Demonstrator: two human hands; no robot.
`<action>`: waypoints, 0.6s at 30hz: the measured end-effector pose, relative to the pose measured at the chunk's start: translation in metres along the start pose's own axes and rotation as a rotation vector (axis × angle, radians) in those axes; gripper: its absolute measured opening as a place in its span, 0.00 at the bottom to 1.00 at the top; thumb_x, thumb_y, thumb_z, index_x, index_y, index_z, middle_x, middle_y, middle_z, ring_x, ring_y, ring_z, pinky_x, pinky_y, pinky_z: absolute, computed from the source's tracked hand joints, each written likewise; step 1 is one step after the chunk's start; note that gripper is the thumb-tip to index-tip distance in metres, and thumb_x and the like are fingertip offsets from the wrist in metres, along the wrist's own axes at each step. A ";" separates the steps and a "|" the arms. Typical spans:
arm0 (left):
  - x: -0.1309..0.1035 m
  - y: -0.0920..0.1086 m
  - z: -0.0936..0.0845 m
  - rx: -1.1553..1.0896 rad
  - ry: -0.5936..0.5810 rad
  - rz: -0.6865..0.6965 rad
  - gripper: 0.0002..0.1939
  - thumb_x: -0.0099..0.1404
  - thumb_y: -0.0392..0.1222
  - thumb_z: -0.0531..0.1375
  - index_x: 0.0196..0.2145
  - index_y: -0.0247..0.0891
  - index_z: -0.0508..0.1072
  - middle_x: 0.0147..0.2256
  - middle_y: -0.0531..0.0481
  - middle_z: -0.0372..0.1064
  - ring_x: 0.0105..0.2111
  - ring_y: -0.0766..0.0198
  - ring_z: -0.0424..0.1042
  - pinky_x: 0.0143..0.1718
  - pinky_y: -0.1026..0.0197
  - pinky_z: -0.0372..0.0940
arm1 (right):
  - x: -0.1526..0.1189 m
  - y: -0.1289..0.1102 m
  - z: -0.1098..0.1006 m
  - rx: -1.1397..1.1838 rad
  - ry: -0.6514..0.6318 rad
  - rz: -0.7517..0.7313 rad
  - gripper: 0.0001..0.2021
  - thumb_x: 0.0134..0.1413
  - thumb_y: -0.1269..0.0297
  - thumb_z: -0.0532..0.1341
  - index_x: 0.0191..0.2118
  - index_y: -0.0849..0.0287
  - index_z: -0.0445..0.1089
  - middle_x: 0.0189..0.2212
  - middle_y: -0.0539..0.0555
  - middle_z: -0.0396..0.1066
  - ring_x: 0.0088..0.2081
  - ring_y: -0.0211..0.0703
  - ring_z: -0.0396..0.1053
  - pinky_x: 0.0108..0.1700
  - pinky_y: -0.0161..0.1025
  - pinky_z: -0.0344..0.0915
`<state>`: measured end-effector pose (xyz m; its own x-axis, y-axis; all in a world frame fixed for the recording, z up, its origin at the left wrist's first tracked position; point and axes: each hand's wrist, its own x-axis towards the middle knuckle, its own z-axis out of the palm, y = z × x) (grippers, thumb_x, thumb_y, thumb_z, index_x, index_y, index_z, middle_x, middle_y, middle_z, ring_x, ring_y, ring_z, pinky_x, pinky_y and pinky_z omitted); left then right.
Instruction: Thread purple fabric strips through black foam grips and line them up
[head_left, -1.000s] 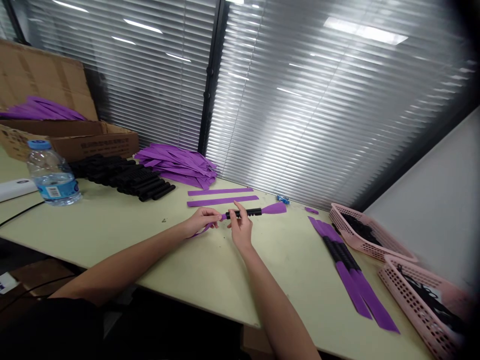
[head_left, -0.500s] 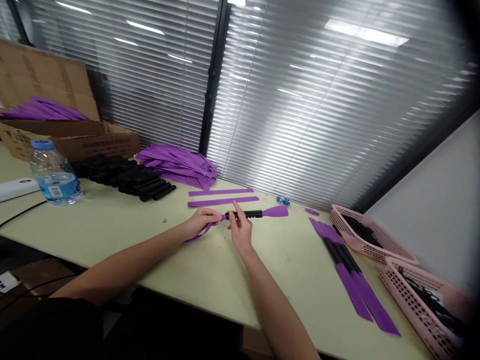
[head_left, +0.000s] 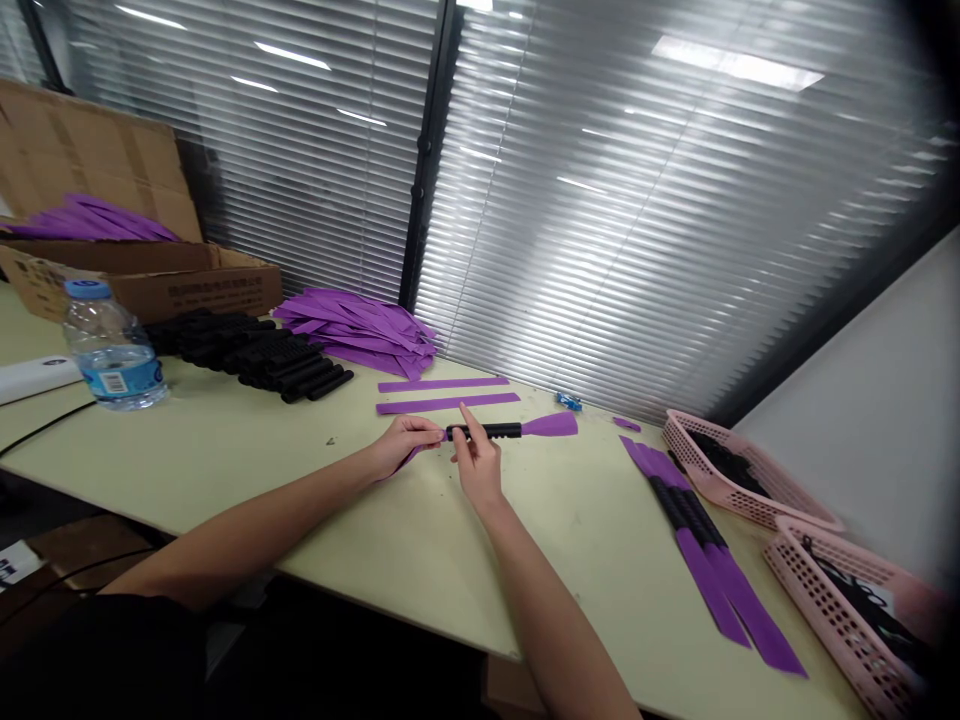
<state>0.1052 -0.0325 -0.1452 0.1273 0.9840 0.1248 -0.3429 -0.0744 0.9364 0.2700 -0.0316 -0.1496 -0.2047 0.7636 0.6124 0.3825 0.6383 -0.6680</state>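
Black tube point(head_left: 508, 431) spans from L hand point(head_left: 401, 445) to just past R hand point(head_left: 480, 472), purple strip point(head_left: 551, 425) thru it. L pinches strip at tube mouth; R grips tube, index finger raised. Risk: strip may bunch or tear inside if L pulls off-line.

A hand could have passed over the pale-green flat tabletop point(head_left: 577, 560) between the bare right hand point(head_left: 478, 468) and two purple strips sleeved in black tubes point(head_left: 705, 519). Beyond these, pink perforated plastic baskets point(head_left: 814, 600) blocked passage; leftward, a heap of black cylindrical tubes point(head_left: 259, 352) and a clear blue-capped bottle point(head_left: 120, 375) did.
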 end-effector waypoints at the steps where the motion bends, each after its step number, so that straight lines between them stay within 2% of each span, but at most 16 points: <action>1: 0.000 -0.001 0.000 0.004 -0.004 0.007 0.11 0.44 0.41 0.72 0.25 0.33 0.78 0.25 0.50 0.73 0.28 0.68 0.69 0.37 0.62 0.64 | 0.000 0.000 0.000 -0.004 0.000 -0.002 0.24 0.63 0.54 0.51 0.60 0.61 0.61 0.18 0.46 0.65 0.20 0.34 0.65 0.27 0.30 0.64; 6: 0.001 -0.005 -0.003 0.062 -0.033 0.047 0.10 0.47 0.41 0.71 0.26 0.33 0.79 0.25 0.50 0.73 0.28 0.67 0.69 0.37 0.62 0.63 | -0.002 -0.003 0.001 -0.015 -0.001 -0.045 0.23 0.63 0.56 0.51 0.61 0.56 0.60 0.32 0.51 0.73 0.22 0.33 0.66 0.30 0.31 0.65; 8: 0.002 -0.007 -0.004 0.090 -0.043 0.051 0.10 0.48 0.41 0.70 0.26 0.33 0.79 0.24 0.50 0.73 0.27 0.67 0.68 0.36 0.63 0.63 | -0.003 -0.003 0.001 -0.020 -0.008 -0.067 0.22 0.63 0.57 0.52 0.61 0.55 0.61 0.34 0.51 0.74 0.23 0.32 0.66 0.30 0.30 0.65; 13: 0.001 -0.006 -0.001 0.026 -0.051 0.029 0.10 0.47 0.41 0.71 0.26 0.32 0.78 0.24 0.50 0.72 0.27 0.68 0.67 0.35 0.62 0.62 | -0.002 -0.004 0.001 -0.026 0.020 -0.050 0.22 0.63 0.57 0.52 0.60 0.57 0.62 0.21 0.47 0.68 0.20 0.33 0.64 0.28 0.30 0.63; 18: -0.001 -0.002 0.003 -0.028 -0.073 0.033 0.11 0.48 0.41 0.71 0.26 0.32 0.77 0.24 0.51 0.71 0.27 0.69 0.66 0.34 0.63 0.61 | -0.002 -0.004 0.004 0.066 0.069 0.030 0.24 0.63 0.56 0.52 0.60 0.60 0.61 0.17 0.45 0.63 0.19 0.33 0.63 0.26 0.30 0.62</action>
<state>0.1084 -0.0340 -0.1464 0.1826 0.9666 0.1797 -0.3734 -0.1009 0.9222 0.2650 -0.0353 -0.1500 -0.1304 0.7753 0.6180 0.3265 0.6221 -0.7116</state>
